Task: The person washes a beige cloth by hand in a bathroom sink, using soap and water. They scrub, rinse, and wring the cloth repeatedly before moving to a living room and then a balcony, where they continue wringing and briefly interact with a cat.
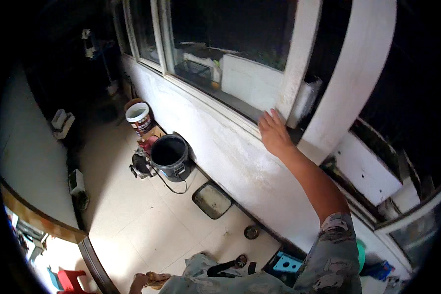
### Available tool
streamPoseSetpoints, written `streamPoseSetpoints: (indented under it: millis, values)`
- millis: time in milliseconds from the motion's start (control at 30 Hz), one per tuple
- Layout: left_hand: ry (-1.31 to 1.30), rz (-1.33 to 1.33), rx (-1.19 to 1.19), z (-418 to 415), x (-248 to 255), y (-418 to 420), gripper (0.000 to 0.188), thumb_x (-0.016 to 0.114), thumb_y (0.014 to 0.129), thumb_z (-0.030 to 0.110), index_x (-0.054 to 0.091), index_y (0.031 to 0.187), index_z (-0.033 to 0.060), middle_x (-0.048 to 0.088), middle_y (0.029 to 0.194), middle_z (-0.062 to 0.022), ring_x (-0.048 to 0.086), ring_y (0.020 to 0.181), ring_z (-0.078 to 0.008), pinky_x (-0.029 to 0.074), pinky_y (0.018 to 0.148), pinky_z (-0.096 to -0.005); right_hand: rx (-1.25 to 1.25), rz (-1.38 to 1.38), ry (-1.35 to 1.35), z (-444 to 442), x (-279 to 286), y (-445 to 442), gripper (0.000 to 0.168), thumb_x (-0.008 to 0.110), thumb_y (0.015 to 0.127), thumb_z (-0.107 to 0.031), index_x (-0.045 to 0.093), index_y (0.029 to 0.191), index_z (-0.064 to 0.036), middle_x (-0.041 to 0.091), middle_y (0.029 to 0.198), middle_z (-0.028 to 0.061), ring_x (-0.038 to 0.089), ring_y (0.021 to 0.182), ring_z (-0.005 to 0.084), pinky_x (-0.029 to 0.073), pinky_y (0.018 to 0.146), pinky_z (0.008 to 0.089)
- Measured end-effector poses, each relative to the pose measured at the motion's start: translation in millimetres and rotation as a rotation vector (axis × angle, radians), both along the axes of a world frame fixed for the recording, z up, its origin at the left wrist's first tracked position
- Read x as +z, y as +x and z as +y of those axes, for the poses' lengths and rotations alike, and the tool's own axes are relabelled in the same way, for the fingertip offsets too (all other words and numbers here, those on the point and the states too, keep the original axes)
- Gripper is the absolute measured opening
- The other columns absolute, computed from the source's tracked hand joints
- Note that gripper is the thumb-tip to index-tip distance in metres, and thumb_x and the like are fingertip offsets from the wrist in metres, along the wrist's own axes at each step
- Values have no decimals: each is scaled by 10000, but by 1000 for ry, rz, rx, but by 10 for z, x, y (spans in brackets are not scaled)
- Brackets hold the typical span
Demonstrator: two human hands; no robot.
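My right hand (273, 135) reaches out to the lower corner of a white sliding window frame (292, 88), its fingers spread at the frame's edge above the sill (220, 108). Whether they grip the frame cannot be told. At the bottom edge, my left hand (139, 282) is partly in view beside a brown, crumpled-looking object (157, 280), which it seems to hold. Behind the glass (231, 33) it is dark, with a white panel (251, 79) standing outside.
Along the white wall (220, 147) stand a white-rimmed bucket (137, 114), a black bucket (169, 154) with a cord, a shallow basin (212, 200) and a small round dish (251, 232). A blue plastic item (286, 264) lies near my body. A red stool (71, 281) stands beyond the doorway.
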State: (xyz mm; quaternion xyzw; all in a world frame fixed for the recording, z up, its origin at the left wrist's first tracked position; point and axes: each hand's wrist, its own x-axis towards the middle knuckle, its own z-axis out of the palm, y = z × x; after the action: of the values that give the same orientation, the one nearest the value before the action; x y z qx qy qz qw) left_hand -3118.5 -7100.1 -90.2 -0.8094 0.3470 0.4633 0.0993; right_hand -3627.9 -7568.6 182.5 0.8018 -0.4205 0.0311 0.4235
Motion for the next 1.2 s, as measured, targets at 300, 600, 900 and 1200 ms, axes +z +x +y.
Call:
streamPoseSetpoints:
  millis: [300, 600, 900, 1200]
  values:
    - [-18, 89, 32, -373, -363, -732, 449, 584, 794, 461, 618, 643, 40, 584, 589, -80, 549, 517, -199, 460, 507, -378, -46, 213, 141, -390, -36, -216, 179, 536, 764, -130, 705, 780, -74, 612, 918, 77, 505, 977, 216, 262, 984, 377]
    - [-57, 116, 4, -367, -421, -884, 420, 594, 786, 439, 621, 653, 42, 587, 594, -78, 554, 521, -197, 465, 503, -371, -42, 90, 218, 234, 39, -597, 181, 533, 766, -131, 695, 765, -49, 601, 853, 104, 505, 955, 230, 283, 943, 371]
    - [-119, 177, -163, -972, -305, -1188, 392, 604, 778, 418, 625, 663, 44, 591, 599, -76, 559, 524, -195, 469, 499, -364, 32, -1, 189, 417, 95, -727, 112, 569, 678, -110, 661, 620, -85, 605, 782, 58, 517, 864, 191, 322, 883, 355]
    - [-41, 354, -521, -1434, -458, -2367, 363, 613, 770, 396, 628, 672, 46, 594, 603, -74, 565, 528, -193, 474, 495, -357, -88, -1241, -214, 2875, -28, -2281, 302, 596, 774, -53, 564, 1075, -61, 520, 1129, 113, 472, 1102, 270, 406, 894, 427]
